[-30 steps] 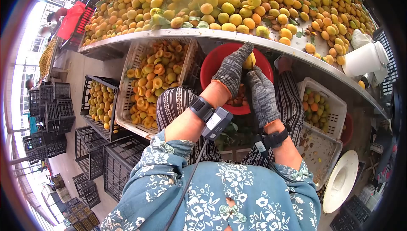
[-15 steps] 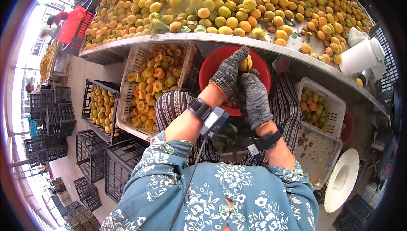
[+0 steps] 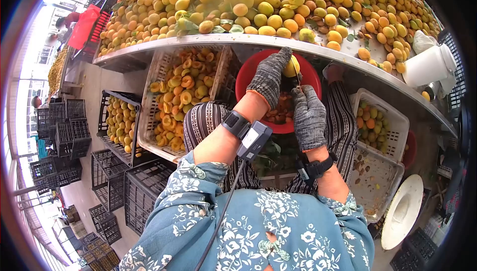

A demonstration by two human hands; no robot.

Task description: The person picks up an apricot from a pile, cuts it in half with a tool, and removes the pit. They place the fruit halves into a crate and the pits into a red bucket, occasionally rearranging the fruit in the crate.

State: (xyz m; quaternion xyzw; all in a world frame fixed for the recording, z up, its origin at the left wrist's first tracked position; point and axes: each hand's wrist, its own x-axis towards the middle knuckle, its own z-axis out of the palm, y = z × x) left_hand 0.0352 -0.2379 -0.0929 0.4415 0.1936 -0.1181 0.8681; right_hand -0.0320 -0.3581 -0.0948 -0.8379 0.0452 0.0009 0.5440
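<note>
In a grey knitted glove, my left hand (image 3: 268, 79) is closed around a yellow apricot (image 3: 292, 65) above a red basin (image 3: 242, 83). My right hand (image 3: 310, 118), gloved alike, grips what looks like a small knife; its thin dark blade (image 3: 298, 77) reaches up against the apricot's near right side. The knife's handle is hidden in the glove. Brownish-orange pieces (image 3: 283, 106) lie in the basin below, too small to make out clearly. Left of the basin, a pale crate (image 3: 144, 122) holds many opened, pitted apricots (image 3: 186, 82).
A metal-edged table (image 3: 198, 41) heaped with apricots runs across the front. A black crate (image 3: 103, 122) of apricots stands at left. On the right are a pale crate (image 3: 400, 122) with fruit, a stained tray (image 3: 370, 181), a white hat (image 3: 401, 211) and a white bucket (image 3: 430, 65).
My right hand has moved slightly down and right, away from the left, so the blade and the basin's contents show more. The left hand still holds the apricot. The view has shifted slightly.
</note>
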